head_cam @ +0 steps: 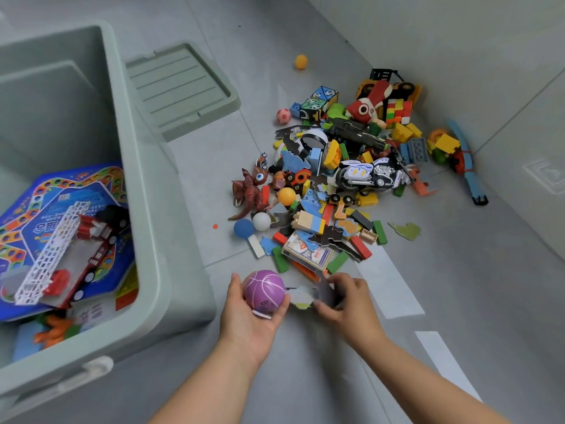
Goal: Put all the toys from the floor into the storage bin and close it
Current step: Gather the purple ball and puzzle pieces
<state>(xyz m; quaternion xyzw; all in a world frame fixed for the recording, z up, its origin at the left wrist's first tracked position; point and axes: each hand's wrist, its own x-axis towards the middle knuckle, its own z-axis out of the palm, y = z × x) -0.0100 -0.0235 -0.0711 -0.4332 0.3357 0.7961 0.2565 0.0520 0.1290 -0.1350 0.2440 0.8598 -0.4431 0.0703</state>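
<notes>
At the far left I see the storage bin (143,191), a pale green box of smooth plastic with a thick rounded rim, standing open. Inside it lies a glossy blue game board (39,206) printed with a track of coloured dots. On that board rests a red fire truck (91,258) with a white lattice ladder.

Just past the bin's far corner, the lid (180,90) lies flat on the grey tiled floor (214,41), a ribbed rectangular panel of the same green plastic.

Right of the bin, close to its near corner, my left hand (247,319) cups a purple ball (264,290). The ball is round, rubbery-looking and marked with pale seam lines like a basketball, and the fingers and thumb curl round it. Farther right of the bin, my right hand (348,301) pinches a few flat puzzle pieces (302,296) with wavy edges between thumb and fingers.

Beyond both hands, well right of the bin, the toy pile (336,209) spreads over the floor. It holds hard plastic bricks, wooden-looking bars, small smooth balls, a spiky red dragon (250,194) and a shiny white motorcycle (370,175). A lone orange ball (301,61) sits apart, farther from the bin than the lid.
</notes>
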